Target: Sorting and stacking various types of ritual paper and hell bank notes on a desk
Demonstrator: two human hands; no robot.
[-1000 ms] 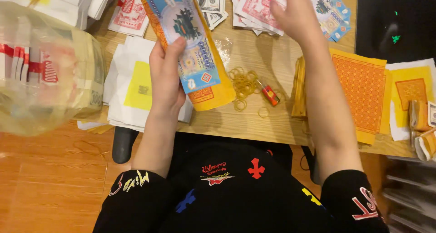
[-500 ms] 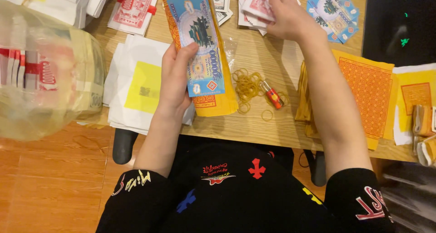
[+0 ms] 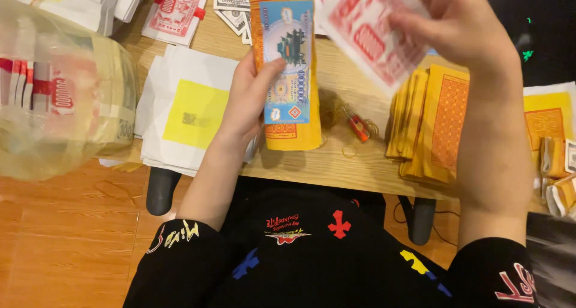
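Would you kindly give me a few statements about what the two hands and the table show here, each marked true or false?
1. The left hand holds a blue note laid on a yellow paper bundle. True.
2. The right hand is empty. False: it holds red and white notes.
3. A stack of orange-patterned yellow sheets lies under the right forearm. True.
4. The small red object rests on the white sheets with a yellow square. False: it lies on the bare wooden table, between the bundle and the yellow stack.
5. The clear bag of banded notes sits at the right edge. False: it is on the left.
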